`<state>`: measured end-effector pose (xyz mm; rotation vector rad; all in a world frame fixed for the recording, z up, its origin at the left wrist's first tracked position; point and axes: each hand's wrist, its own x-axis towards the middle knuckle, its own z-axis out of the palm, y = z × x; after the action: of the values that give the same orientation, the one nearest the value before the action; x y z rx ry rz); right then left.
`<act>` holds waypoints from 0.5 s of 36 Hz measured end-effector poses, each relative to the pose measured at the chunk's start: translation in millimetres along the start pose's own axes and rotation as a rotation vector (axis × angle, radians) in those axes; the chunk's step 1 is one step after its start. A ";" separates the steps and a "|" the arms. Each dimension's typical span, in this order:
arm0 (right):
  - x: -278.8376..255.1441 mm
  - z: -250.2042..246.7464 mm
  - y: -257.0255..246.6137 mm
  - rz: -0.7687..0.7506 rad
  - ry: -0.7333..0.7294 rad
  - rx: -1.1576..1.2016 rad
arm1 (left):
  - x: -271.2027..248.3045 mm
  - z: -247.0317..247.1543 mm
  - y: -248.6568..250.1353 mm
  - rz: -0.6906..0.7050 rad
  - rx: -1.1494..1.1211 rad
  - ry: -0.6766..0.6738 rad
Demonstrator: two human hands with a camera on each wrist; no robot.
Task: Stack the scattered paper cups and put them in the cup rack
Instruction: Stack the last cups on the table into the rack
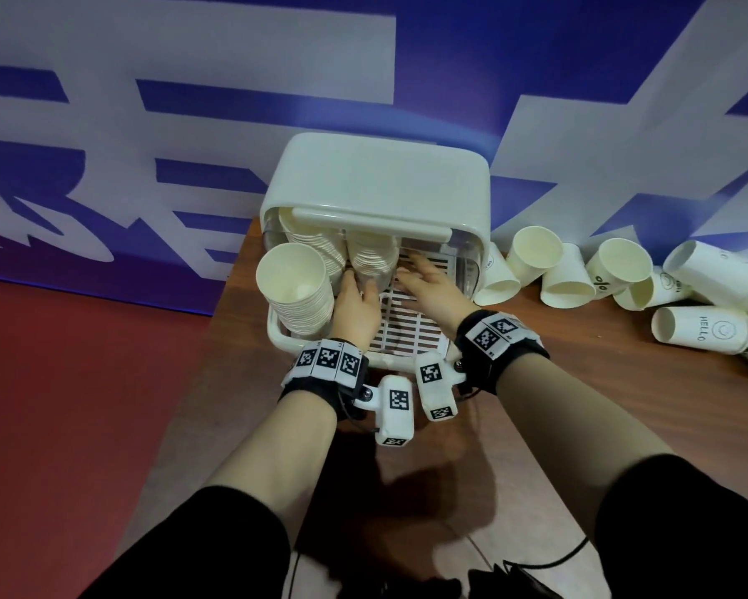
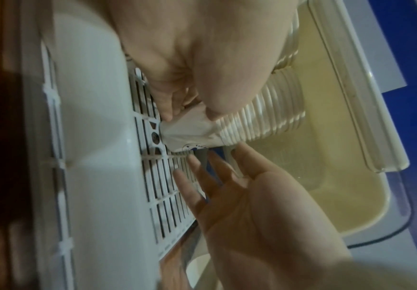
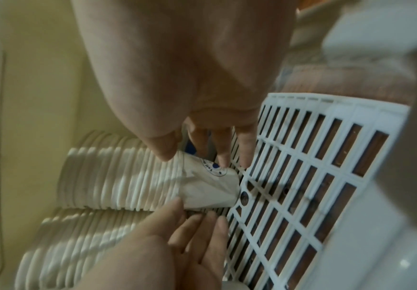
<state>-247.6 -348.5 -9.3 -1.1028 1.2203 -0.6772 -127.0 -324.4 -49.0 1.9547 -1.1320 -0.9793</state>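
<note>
Inside the cream plastic cup rack (image 1: pixel 376 175), on its white slatted floor (image 1: pixel 407 330), your left hand (image 1: pixel 357 306) appears to grip the middle stack of white paper cups (image 1: pixel 370 259); your right hand (image 1: pixel 428 285) lies open beside it

We wear black sleeves (image 1: pixel 216 542) pushed up our forearms, and black wrist straps (image 1: pixel 327 373) carrying white blocks printed with square black-and-white markers (image 1: pixel 399 399).

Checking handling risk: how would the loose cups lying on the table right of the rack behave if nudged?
The loose cups lie on their sides, so they would probably roll in arcs. They look like thin paper: likely light, easily crushed.
</note>
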 end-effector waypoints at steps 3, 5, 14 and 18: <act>-2.0 -4.0 2.7 0.045 0.025 -0.020 | -5.7 -4.4 3.0 0.002 0.035 -0.016; -6.1 -7.1 4.0 0.042 0.034 -0.018 | -11.5 -7.0 5.3 0.010 0.053 -0.041; -46.7 -27.7 15.1 0.002 0.039 -0.051 | -52.2 -8.8 20.3 0.036 0.054 -0.143; -69.2 -43.2 17.8 -0.034 0.073 -0.051 | -70.1 -1.7 30.2 0.064 0.028 -0.137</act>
<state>-309.2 -293.3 2.5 -1.1518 1.2896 -0.7208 -161.6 -273.2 -4.2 1.8852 -1.2823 -1.0819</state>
